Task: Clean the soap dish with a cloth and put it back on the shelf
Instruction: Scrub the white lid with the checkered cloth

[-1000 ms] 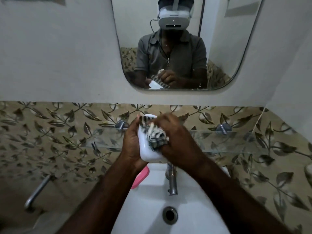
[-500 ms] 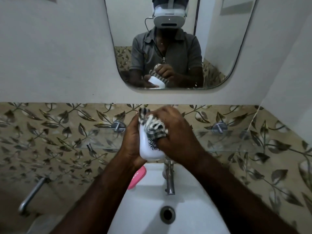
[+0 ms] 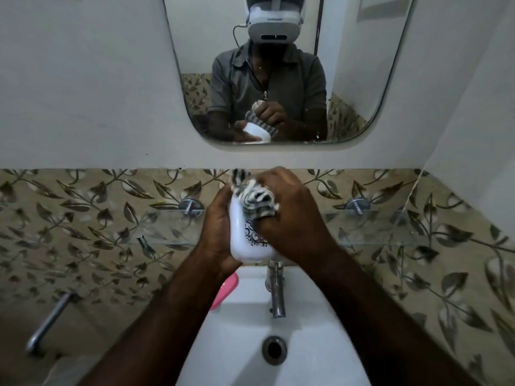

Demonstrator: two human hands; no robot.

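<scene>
**Soap dish, held above the basin: wiping step in hand**

- Right hand (image 3: 289,218): fingers curled round a bunched striped cloth (image 3: 255,199), pressing it onto the upper part of the soap dish.
- Left hand (image 3: 217,227): wrapped round the left side of the white soap dish (image 3: 242,243), holding it stood on end. A black scroll pattern showed just beside the right hand.
- Position of dish: off the shelf, held in the air in front of the glass shelf (image 3: 376,229), directly above the tap (image 3: 277,291) and the white basin (image 3: 239,330).
- Step, as judged: wiping was under way and the return to the shelf had not begun.
- Next move, as judged: the cloth would come off and the dish be turned level. It would then be carried over the shelf's front edge and set flat between the two metal brackets (image 3: 191,207).
- Edges: the shelf's glass front edge read faintly against the leaf-pattern tile, so it would be easy to knock. The mirror (image 3: 362,79) had its lower rim well above the shelf.
- Room: glass was visible on either side of the hands, and the tap stood close beneath the dish.
- Also noted: a pink item (image 3: 227,291) lay on the basin's left rim, partly hidden by the left forearm. What it was could not be told.
</scene>
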